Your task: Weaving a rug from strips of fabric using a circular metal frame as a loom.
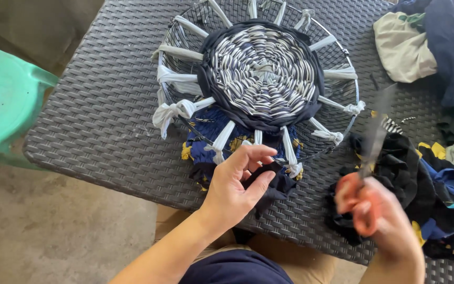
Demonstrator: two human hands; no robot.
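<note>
Left hand (237,181) is pinching a dark navy fabric strip (271,184) between thumb and fingers, grip clamped on it right at the near rim of the wire hoop (354,89). The strip is running out of the grip up and away, into the outer dark band of the round woven mat (262,71), and a loose tail is hanging just right of and below the grip. So its long axis is lying roughly from the person toward the hoop centre.

Right hand (382,218) is gripping orange-handled scissors (374,142), fingers closed through the handles. It's motion-blurred; blades are pointing up and away from that grip, and I can't tell whether they're apart or together. The strip is sitting to the left of the scissors and slightly farther out, well apart from the blades. Left hand is the one on it; right is the farther hand.

White fabric ties (172,111) are radiating from the mat to the hoop rim. A pile of dark scraps (405,173) is lying just beyond the scissors hand on the grey woven worktop (106,115). A green chair (3,100) is standing off to the far left.
</note>
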